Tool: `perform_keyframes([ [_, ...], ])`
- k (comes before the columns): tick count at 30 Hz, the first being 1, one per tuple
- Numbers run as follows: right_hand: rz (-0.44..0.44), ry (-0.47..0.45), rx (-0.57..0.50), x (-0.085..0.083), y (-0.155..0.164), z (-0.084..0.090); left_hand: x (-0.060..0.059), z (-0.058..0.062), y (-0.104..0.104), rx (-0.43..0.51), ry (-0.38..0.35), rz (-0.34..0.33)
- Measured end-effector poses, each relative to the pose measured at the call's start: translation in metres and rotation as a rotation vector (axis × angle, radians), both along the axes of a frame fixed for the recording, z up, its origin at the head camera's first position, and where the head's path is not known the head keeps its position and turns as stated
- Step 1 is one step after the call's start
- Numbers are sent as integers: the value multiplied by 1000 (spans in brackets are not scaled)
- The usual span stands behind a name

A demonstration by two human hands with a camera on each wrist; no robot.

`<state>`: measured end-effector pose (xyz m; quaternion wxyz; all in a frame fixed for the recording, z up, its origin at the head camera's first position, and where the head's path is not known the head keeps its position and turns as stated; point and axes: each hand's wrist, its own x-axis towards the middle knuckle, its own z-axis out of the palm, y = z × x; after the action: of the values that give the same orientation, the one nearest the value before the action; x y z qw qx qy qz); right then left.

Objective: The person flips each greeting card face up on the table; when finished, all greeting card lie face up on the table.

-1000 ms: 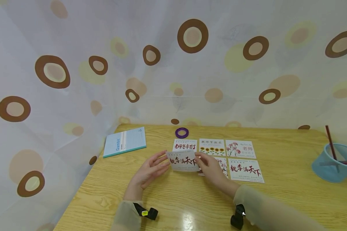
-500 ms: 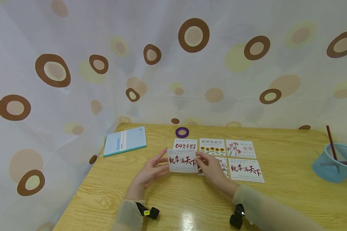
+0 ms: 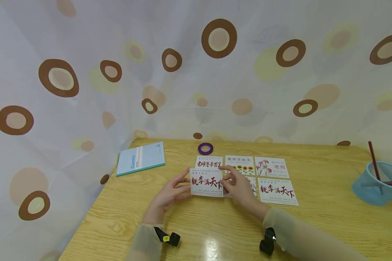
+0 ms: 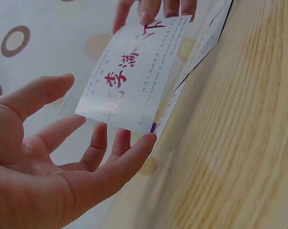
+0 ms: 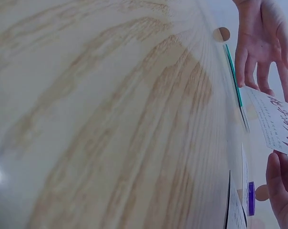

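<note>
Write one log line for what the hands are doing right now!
left hand: open, fingertips at card edge | right hand: pinches card | card: above table, near laid-out cards

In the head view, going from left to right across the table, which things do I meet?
Blue-edged notepad → left hand → held white card with red calligraphy → right hand → flat white card with the same red calligraphy → light blue mesh basket.

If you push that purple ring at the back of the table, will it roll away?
Probably not: the purple ring lies flat on the wooden table, so it would likely slide. It looks thin and hollow, so probably light. Stood on edge, it might roll.
</note>
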<state>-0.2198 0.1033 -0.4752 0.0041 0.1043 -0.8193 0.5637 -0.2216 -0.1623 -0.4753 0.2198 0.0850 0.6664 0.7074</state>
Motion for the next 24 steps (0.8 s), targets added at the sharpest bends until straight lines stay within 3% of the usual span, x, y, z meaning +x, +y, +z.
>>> perform_keyframes([
  [9, 31, 73, 110, -5, -1, -2, 1, 0, 1, -47, 11, 24],
  [17, 23, 174, 319, -11, -2, -3, -1, -3, 1, -66, 5, 58],
  [24, 57, 160, 432, -18, -4, -5, -2, -5, 1, -79, -7, 69],
])
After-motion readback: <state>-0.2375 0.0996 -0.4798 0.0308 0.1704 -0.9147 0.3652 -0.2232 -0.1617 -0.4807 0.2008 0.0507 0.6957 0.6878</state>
